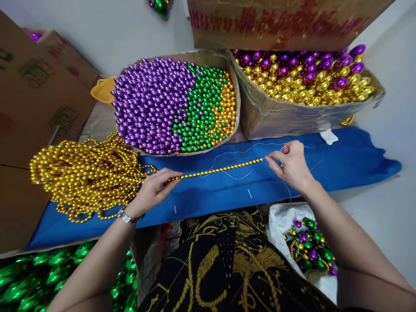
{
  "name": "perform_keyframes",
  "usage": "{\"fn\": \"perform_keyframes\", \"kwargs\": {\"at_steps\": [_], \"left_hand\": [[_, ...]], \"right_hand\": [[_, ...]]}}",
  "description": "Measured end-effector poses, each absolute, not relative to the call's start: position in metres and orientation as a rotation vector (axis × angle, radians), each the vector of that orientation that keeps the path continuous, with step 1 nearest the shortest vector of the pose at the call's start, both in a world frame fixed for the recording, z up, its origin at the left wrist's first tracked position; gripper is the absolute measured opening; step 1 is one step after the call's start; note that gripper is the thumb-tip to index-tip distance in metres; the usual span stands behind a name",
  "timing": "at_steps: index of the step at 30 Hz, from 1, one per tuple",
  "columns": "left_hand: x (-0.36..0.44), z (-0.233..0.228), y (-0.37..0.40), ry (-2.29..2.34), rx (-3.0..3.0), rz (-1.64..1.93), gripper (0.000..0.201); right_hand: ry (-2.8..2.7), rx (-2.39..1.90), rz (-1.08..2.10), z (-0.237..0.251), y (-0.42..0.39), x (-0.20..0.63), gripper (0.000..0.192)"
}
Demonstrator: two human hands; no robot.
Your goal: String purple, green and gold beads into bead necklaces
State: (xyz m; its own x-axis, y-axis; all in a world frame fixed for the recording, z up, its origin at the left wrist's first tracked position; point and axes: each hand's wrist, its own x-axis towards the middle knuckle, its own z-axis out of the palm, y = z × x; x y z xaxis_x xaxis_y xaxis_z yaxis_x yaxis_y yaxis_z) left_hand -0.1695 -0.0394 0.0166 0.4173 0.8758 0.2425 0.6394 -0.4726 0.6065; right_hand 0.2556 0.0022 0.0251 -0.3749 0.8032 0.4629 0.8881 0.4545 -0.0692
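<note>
A string of small gold beads is stretched between my two hands above the blue cloth. My left hand pinches its left end between thumb and fingers, close to a heap of gold bead strings. At the other end, my right hand is closed in a pinch on the string. Thin white thread loops over the cloth near my right hand; whether it joins the beads I cannot tell.
Behind the cloth stand a box of purple, green and gold beads and a carton of larger gold and purple beads. Green beads lie below left. A white bag of mixed beads sits below right. Cardboard boxes rise at left.
</note>
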Motion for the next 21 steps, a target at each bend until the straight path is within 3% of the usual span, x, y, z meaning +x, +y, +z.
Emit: {"fn": "perform_keyframes", "kwargs": {"at_steps": [9,15,21], "left_hand": [[-0.172,0.009,-0.058,1.378,2.280,0.432,0.037],[-0.197,-0.010,-0.090,1.352,2.169,0.129,0.031],[-0.201,-0.042,-0.114,1.373,2.223,0.096,0.036]], "right_hand": [[-2.158,-1.567,-0.325,0.009,-0.007,0.253,0.039],[-2.220,-1.709,0.045,-0.042,-0.060,0.245,0.042],[-2.177,-1.765,0.288,-0.088,-0.089,0.236,0.041]]}}
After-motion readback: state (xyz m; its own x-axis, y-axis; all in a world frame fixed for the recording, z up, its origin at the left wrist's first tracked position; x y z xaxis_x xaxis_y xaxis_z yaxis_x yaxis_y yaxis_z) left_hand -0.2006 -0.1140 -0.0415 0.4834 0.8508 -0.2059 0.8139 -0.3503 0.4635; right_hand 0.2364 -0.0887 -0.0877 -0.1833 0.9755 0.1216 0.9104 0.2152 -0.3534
